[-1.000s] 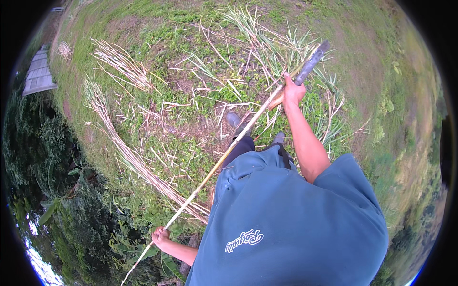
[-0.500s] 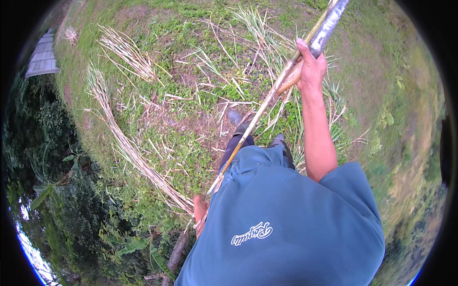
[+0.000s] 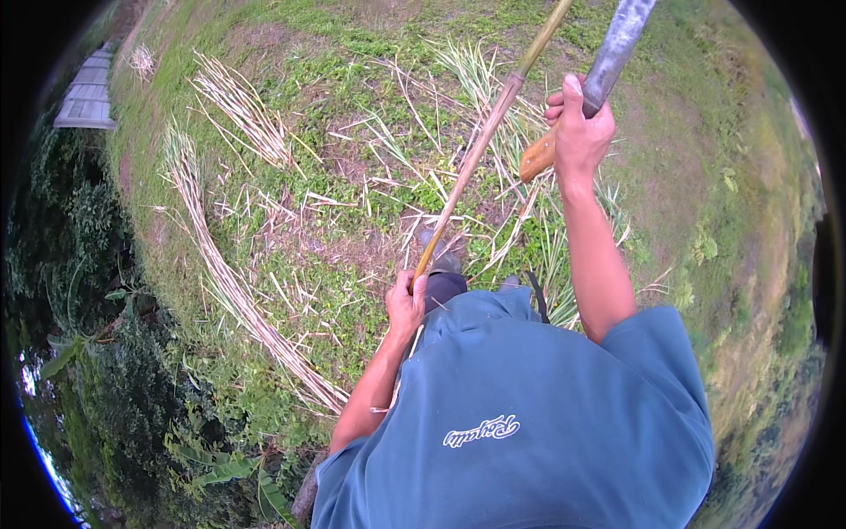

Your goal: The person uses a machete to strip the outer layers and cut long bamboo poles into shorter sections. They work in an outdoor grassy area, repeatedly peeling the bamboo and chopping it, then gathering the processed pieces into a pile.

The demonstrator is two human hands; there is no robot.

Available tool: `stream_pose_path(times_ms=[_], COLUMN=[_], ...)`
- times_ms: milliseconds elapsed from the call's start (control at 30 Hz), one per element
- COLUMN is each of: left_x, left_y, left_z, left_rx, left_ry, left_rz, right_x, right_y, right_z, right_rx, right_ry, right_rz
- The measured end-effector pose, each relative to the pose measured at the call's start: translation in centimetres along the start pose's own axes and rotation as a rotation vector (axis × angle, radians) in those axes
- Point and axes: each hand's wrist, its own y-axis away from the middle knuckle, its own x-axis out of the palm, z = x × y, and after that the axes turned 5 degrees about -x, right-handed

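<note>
My left hand (image 3: 406,304) is closed round the lower end of a long jointed cane stalk (image 3: 476,159), close to my left thigh. The stalk slants up and away to the right, its top past the upper edge of the view. In my right hand (image 3: 583,132) is a machete (image 3: 617,55), gripped by its wooden handle (image 3: 538,157). Its dark, worn grey blade points up and away, beside the stalk and apart from it. The blade's tip is out of view.
A long bundle of cut stalks (image 3: 238,291) lies on the left, with a shorter pile (image 3: 247,110) beyond it. Leafy cane tops (image 3: 480,75) and dry scraps (image 3: 326,198) litter the grass around my boots (image 3: 441,254). Dark bushes (image 3: 115,370) stand at far left.
My left hand has come up and forward from beside my hip, moving the stalk up and away. The stalk has parted from my right hand and the machete.
</note>
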Motion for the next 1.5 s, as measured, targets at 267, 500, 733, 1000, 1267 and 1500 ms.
stream_pose_path(times_ms=[267,500,733,1000,1267,1500], left_x=[0.2,1.8,1.4,2.1,0.9,0.5], left_y=[-1.9,-2.2,-2.4,-2.2,-1.4,-1.2], left_z=[-2.3,-5.2,-7.9,-9.5,-9.1,-8.0], left_rx=[-0.089,-0.118,-0.314,-0.21,-0.248,-0.133], left_ry=[0.19,0.319,0.294,0.468,0.441,0.31], left_rz=[0.208,0.17,0.242,0.256,0.294,0.363], right_x=[-9.7,-10.8,-10.1,-9.1,-8.7,-8.2], right_y=[8.0,11.1,11.2,9.2,3.9,2.4], right_z=[-1.3,-2.7,-3.0,-2.4,-2.2,-1.1], right_rx=[-0.667,-0.769,-0.802,-0.79,-0.789,-0.98], right_ry=[0.752,0.828,0.859,0.806,0.952,0.919], right_rz=[0.359,0.817,0.748,0.758,0.502,0.638])
